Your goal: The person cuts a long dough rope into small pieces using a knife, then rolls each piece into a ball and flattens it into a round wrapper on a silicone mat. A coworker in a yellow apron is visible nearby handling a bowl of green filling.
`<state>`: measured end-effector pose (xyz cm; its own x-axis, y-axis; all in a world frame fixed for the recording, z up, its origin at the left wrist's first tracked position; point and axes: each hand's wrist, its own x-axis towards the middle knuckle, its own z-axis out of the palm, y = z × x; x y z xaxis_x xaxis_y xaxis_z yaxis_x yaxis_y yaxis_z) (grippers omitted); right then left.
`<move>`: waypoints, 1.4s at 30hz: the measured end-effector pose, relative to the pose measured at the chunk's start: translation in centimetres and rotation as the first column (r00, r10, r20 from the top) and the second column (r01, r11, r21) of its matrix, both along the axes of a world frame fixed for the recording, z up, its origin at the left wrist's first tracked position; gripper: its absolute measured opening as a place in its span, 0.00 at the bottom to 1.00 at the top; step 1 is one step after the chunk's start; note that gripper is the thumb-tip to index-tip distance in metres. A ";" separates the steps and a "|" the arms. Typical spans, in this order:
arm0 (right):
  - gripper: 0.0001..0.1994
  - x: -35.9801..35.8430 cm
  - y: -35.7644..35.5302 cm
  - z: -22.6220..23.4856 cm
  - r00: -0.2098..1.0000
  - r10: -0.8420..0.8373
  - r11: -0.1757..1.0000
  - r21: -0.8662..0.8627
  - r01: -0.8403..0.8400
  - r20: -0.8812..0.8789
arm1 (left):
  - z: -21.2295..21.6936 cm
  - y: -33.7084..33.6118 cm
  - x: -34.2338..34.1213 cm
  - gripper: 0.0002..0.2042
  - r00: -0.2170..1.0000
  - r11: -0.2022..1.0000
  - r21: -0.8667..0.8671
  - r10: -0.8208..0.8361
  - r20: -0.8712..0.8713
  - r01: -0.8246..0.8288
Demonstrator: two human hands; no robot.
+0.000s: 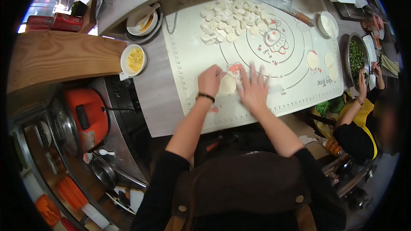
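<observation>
A round, flat dough wrapper (227, 84) lies on the white printed pastry mat (188, 60), close to its near edge. My left hand (209, 81) is closed at the wrapper's left side, the fingertips pinching its rim. On the other side, my right hand (255, 89) lies palm down with fingers stretched and spread, slightly blurred. A pale, smeared bar shape (277, 90) shows just right of that hand; I cannot tell whether it is a rolling pin. Many small dough pieces (231, 19) cover the mat's far part. Rolled wrappers (313, 60) rest at the right.
A floury cleaver (278, 5) with a wooden handle lies at the back, beside a bowl of flour (328, 25). To the left stands a cup of yellow bits (133, 60). At right, a co-worker's hand (362, 81) is near a bowl of chopped greens (356, 55).
</observation>
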<state>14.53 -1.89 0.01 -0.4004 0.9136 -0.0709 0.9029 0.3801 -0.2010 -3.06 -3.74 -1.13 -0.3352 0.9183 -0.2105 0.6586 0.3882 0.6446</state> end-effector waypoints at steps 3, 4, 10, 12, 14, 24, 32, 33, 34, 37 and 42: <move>0.29 0.1 -1.3 1.8 0.996 0.026 0.998 -0.068 -0.020 0.087 | -1.1 -3.8 1.2 0.10 0.971 0.975 0.157 0.123 0.206 -0.157; 0.29 -1.0 0.8 1.6 1.000 0.003 1.000 -0.012 -0.003 0.016 | 0.3 -3.4 1.4 0.10 0.990 0.994 0.064 0.083 0.114 -0.091; 0.28 -1.9 2.5 -0.1 0.991 -0.059 0.996 0.062 0.066 -0.119 | 1.9 1.6 -1.2 0.09 0.996 0.986 -0.147 -0.074 0.052 0.081; 0.28 0.2 -2.2 0.9 0.999 -0.029 0.999 -0.023 0.030 0.022 | -1.1 -0.4 -2.2 0.09 0.975 0.995 -0.065 0.087 0.204 -0.075; 0.28 0.9 -2.7 0.7 0.998 -0.032 0.999 -0.028 0.034 0.059 | -1.2 -2.8 -0.8 0.09 0.925 0.981 -0.022 0.188 0.331 -0.192; 0.30 0.0 -2.0 0.6 1.000 0.012 1.000 -0.020 -0.013 -0.028 | -2.5 0.5 -2.4 0.09 0.987 0.997 -0.070 0.024 0.161 -0.013; 0.33 -2.8 4.3 -0.4 0.991 0.047 0.996 0.079 -0.037 -0.126 | 2.4 -1.0 0.3 0.08 0.992 0.988 -0.117 -0.111 -0.066 0.103; 0.33 -3.1 4.9 -0.8 0.989 0.054 0.994 0.106 -0.039 -0.136 | 2.6 0.4 0.0 0.08 0.971 0.969 -0.177 -0.200 -0.132 0.175; 0.34 -3.5 5.1 -1.0 0.988 0.062 0.990 0.135 -0.043 -0.144 | 2.3 1.4 -0.4 0.09 0.971 0.952 -0.250 -0.209 -0.115 0.176; 0.33 -0.2 -0.6 -0.7 0.982 0.096 0.995 -0.003 -0.098 -0.164 | 0.7 0.8 -1.5 0.10 0.999 0.982 -0.186 -0.022 0.037 0.028; 0.34 0.3 -3.7 0.1 0.998 0.051 0.998 -0.038 -0.053 -0.037 | -1.8 -4.7 -1.9 0.14 0.935 0.990 -0.033 0.138 0.327 -0.135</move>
